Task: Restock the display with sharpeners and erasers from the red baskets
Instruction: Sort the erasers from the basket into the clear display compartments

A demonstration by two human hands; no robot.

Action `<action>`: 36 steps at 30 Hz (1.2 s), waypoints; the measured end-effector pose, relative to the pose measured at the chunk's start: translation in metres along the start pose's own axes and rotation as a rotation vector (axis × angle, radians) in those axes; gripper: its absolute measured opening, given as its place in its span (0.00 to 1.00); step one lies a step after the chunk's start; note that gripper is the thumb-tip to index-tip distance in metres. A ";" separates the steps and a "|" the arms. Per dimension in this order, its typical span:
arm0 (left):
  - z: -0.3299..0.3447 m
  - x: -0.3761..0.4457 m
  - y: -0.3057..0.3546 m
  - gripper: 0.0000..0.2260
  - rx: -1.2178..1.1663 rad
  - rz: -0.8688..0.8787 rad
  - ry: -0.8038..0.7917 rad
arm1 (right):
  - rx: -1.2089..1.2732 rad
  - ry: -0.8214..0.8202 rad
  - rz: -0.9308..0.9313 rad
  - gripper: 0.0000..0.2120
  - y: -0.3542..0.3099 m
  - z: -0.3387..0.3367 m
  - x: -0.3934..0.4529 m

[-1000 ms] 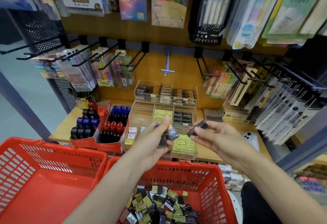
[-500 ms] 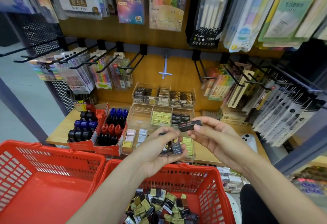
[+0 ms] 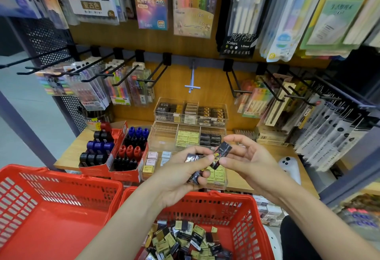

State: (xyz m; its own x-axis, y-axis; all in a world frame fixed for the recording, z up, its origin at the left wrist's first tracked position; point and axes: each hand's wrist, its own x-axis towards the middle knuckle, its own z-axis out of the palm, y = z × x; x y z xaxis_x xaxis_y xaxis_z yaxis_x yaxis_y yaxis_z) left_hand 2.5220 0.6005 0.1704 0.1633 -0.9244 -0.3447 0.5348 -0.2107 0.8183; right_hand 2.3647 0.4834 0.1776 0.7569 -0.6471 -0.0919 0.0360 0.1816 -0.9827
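- Two red baskets are seen below the tabletop (image 3: pixel 236 179): the left basket (image 3: pixel 51 208) shows only bare red floor, the right basket (image 3: pixel 242 214) is loaded with a loose heap of erasers (image 3: pixel 185 241) in black and gold wrappers.
- Task is judged partway done; plenty of stock is left in the right basket, so many more placements are needed.
- One black eraser (image 3: pixel 221 156) is pinched at its lower end by the right hand (image 3: pixel 244 161), thumb and forefinger curled on it, other fingers spread loose; it is held above the front of the clear display (image 3: pixel 164 136).
- Several more dark-wrapped erasers are gripped in the curled left hand (image 3: pixel 181 175), exact count not clear, partly hidden by fingers.
- Clear display, back tier: all three compartments packed with dark boxes.
- Middle tier: left compartment looks bare, centre holds yellow erasers (image 3: pixel 188 136), right holds black erasers (image 3: pixel 209 139) and is only part filled.
- Front tier: pastel and yellow erasers, partly hidden behind the hands.
- Red cartons (image 3: pixel 115 157) on the left are stocked with blue, red and black sharpeners (image 3: pixel 131 148).
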 end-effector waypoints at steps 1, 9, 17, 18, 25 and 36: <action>0.000 0.001 -0.001 0.08 0.027 0.008 0.002 | 0.066 -0.005 0.027 0.31 0.000 0.001 0.000; -0.004 0.012 -0.014 0.06 0.189 0.089 0.167 | 0.143 0.092 0.290 0.11 0.011 0.005 0.000; -0.016 0.036 -0.010 0.09 0.251 0.000 0.171 | -0.110 0.143 0.179 0.09 0.017 0.002 0.021; -0.018 0.045 -0.006 0.10 0.253 -0.008 0.174 | -0.187 0.145 0.153 0.08 0.016 0.002 0.032; -0.036 0.141 0.039 0.07 0.248 0.089 0.271 | -1.057 0.270 -0.246 0.12 0.008 -0.017 0.144; -0.091 0.229 0.054 0.18 1.402 0.193 0.481 | -1.268 0.206 0.097 0.12 0.024 -0.055 0.262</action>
State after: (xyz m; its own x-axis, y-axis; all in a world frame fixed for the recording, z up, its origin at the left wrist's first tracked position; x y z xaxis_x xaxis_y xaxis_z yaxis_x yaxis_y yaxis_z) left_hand 2.6636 0.4067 0.0935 0.5366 -0.8410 -0.0691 -0.6905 -0.4848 0.5368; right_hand 2.5279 0.2776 0.1210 0.6034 -0.7931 -0.0827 -0.7411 -0.5195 -0.4252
